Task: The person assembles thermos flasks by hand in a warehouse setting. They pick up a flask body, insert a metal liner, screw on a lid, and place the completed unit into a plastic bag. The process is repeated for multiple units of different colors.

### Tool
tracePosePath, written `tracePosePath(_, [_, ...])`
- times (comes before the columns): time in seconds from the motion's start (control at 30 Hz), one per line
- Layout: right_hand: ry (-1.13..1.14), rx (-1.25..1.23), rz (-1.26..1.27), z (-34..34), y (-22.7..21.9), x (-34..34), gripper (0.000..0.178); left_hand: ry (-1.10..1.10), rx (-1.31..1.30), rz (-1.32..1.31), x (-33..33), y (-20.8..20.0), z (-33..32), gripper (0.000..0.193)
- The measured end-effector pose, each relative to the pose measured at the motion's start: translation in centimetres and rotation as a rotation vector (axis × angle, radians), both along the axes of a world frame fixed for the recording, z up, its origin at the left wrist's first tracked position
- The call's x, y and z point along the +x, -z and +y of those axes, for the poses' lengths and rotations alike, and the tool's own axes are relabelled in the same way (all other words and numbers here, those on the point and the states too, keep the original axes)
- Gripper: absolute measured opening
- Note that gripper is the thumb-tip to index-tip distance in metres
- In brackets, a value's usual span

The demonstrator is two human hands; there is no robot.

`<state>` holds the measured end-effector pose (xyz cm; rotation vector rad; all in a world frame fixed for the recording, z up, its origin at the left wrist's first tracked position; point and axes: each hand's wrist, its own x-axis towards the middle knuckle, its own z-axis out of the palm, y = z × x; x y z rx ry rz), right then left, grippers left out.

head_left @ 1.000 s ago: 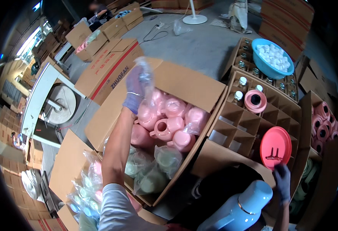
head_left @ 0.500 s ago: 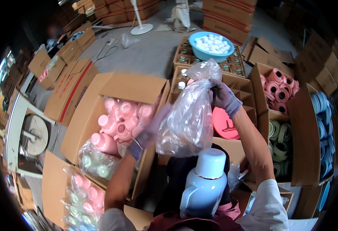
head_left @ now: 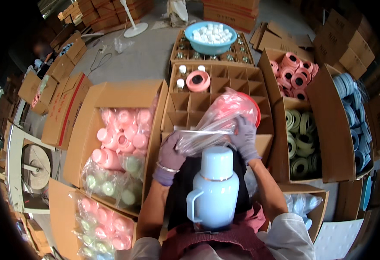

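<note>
A clear plastic bag (head_left: 205,135) lies slanted over the front of the divided carton (head_left: 224,78). My left hand (head_left: 172,151), in a greyish-purple glove, is closed on the bag's near-left edge. My right hand (head_left: 245,138), gloved alike, is closed on its right side. A red-pink round piece (head_left: 254,106) shows behind and through the bag. Upright in my lap, below both hands, stands a light blue thermos flask (head_left: 216,195) with a cup lid and side handle. In the carton's far-left part sit a pink ring (head_left: 197,81) and several white-capped bottle necks (head_left: 181,83).
An open carton of pink bagged thermos bodies (head_left: 122,136) stands at left. At right are cartons of pink rings (head_left: 299,71), green rings (head_left: 301,138) and blue rings (head_left: 350,108). Beyond, a blue basin (head_left: 210,45) of white caps rests on another divided carton.
The bag, hanging from my right hand before, is lowered over the carton's front. My left hand has moved onto its edge. The view has shifted, showing more of my lap.
</note>
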<state>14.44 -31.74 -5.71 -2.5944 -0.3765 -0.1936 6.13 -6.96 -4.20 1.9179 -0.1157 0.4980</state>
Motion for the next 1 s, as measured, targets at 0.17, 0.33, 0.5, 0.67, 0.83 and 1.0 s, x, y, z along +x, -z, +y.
tracePosePath(0.17, [0.007,0.364,-0.397,-1.8,-4.4,-10.2,0.044,0.958,-0.444,0.182,-10.0,-3.1,3.3,0.016])
tracePosePath(0.33, [-0.004,0.105,-0.22,-4.0,1.9,-19.2,0.035,1.015,-0.016,0.869,-15.7,-3.1,2.7,0.019])
tracePosePath(0.5, [-0.36,-0.066,-0.23,-8.2,4.9,-29.4,0.04,1.102,-0.126,0.947,-19.9,-1.3,3.0,0.024])
tracePosePath(0.67, [-0.632,0.064,-0.071,-11.9,4.5,-30.6,0.043,0.393,0.23,0.628,-14.2,-8.1,0.5,0.038])
tracePosePath(0.83, [-0.529,0.263,0.005,-7.6,3.6,-30.0,0.034,0.323,-0.298,0.693,-21.0,-0.1,8.0,0.037])
tracePosePath(1.0, [-0.806,0.751,0.195,5.9,-7.5,-21.2,0.038,-0.069,-1.086,0.558,-29.6,3.5,12.7,0.039])
